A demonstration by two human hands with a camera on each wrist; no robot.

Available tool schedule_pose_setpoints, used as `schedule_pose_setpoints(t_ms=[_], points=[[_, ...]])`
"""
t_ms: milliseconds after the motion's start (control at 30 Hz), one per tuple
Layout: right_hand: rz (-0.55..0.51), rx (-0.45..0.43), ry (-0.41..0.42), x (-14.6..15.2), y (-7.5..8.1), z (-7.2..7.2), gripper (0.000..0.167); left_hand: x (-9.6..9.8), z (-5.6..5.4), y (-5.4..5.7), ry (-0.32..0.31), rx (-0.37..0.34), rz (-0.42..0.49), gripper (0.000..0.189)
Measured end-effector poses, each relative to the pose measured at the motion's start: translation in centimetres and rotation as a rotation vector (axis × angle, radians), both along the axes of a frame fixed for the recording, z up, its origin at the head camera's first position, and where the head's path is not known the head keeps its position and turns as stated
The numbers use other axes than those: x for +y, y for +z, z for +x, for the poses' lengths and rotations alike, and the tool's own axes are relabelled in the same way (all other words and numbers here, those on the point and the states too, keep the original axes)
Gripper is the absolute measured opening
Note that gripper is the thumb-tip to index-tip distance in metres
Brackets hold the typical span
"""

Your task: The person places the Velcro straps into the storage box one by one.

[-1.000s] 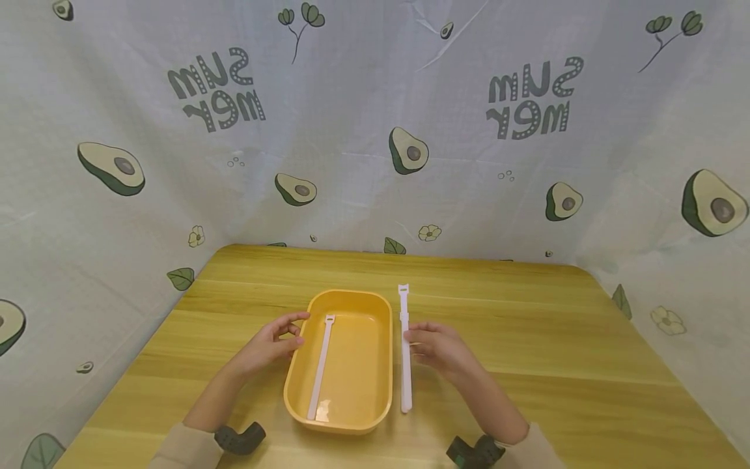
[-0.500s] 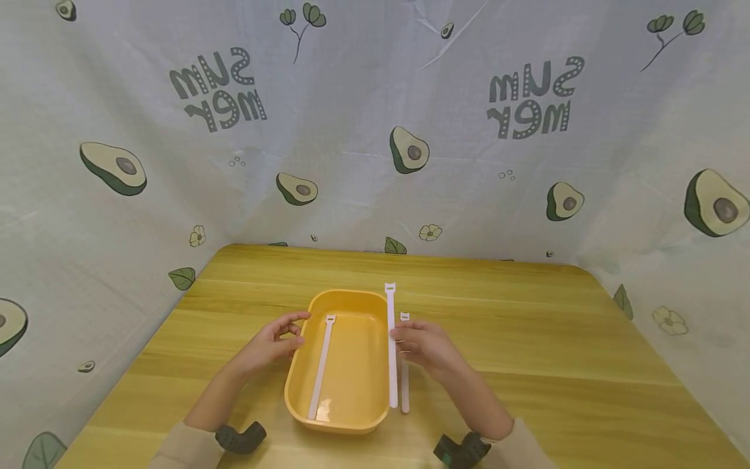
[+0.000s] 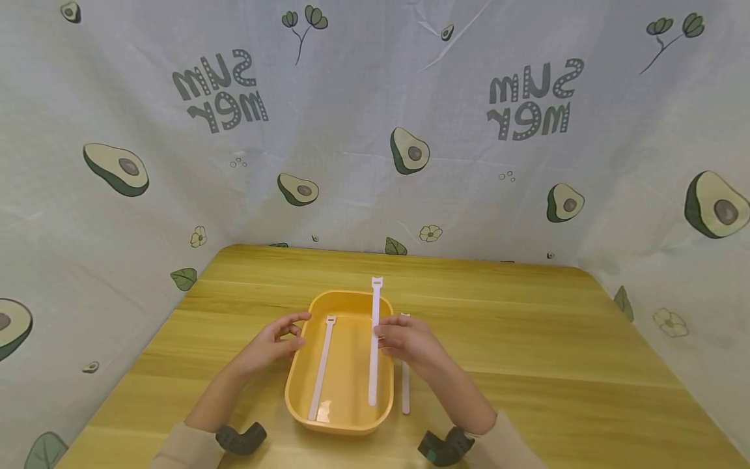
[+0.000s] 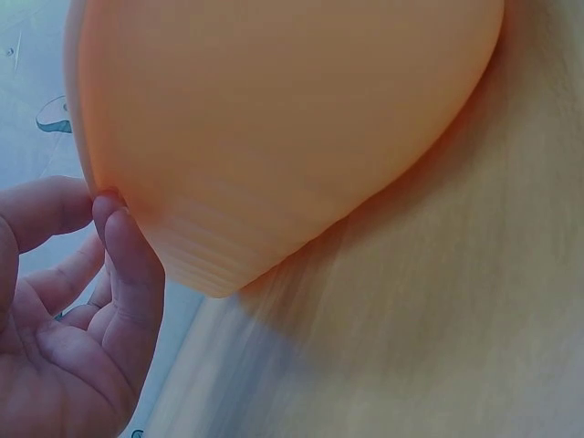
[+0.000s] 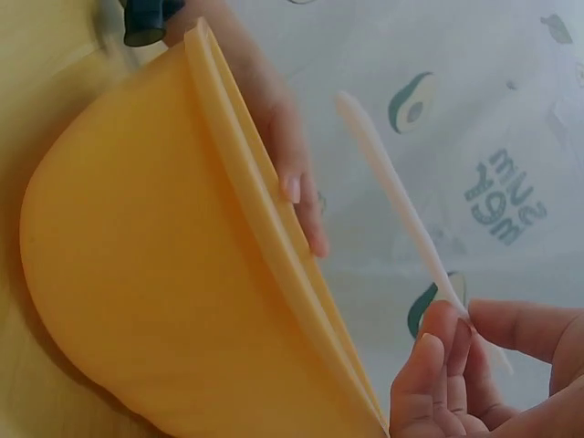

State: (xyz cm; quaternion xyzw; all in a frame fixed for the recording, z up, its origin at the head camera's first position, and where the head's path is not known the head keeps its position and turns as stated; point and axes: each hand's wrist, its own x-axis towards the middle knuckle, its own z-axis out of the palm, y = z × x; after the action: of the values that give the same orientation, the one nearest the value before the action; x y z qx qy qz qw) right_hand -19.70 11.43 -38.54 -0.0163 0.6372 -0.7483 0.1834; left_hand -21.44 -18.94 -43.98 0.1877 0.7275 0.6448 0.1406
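A yellow plastic basin [image 3: 336, 428] stands on the table in the head view. At its left rim my left hand [image 3: 274, 343] holds on with thumb and fingers, and the left wrist view shows the fingertips at the basin's edge [image 4: 80, 109]. My right hand [image 3: 413, 342] pinches a white hook-and-loop cable tie [image 3: 374, 352] by its middle, above the right part of the basin. In the right wrist view the held cable tie [image 5: 401, 201] is raised clear of the rim. Another white cable tie [image 3: 322, 371] lies inside the basin on the left.
One more cable tie [image 3: 405, 391] lies on the wooden table [image 3: 527, 326] right of the basin, partly hidden by my right hand. A white curtain [image 3: 351, 98] with avocado prints hangs behind the table.
My right hand has lifted the cable tie off another one on the table and carried it left, over the basin's right rim. The left hand stays at the rim.
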Motion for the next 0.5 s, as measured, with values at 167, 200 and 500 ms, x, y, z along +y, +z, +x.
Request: schedule_pose_setpoints(t_ms=[167, 200, 500], points=[[0.016, 0.005, -0.007, -0.9, 0.1, -0.2, 0.015, 0.0, 0.0, 0.0, -0.007, 0.005, 0.01, 0.054], [0.02, 0.005, -0.009, -1.1, 0.1, -0.2, 0.017, 0.0, 0.0, 0.0, -0.009, 0.006, 0.013, 0.054], [-0.009, 0.006, 0.023, -2.2, 0.1, -0.3, 0.016, 0.1, 0.1, 0.1, -0.004, 0.002, 0.016, 0.054]])
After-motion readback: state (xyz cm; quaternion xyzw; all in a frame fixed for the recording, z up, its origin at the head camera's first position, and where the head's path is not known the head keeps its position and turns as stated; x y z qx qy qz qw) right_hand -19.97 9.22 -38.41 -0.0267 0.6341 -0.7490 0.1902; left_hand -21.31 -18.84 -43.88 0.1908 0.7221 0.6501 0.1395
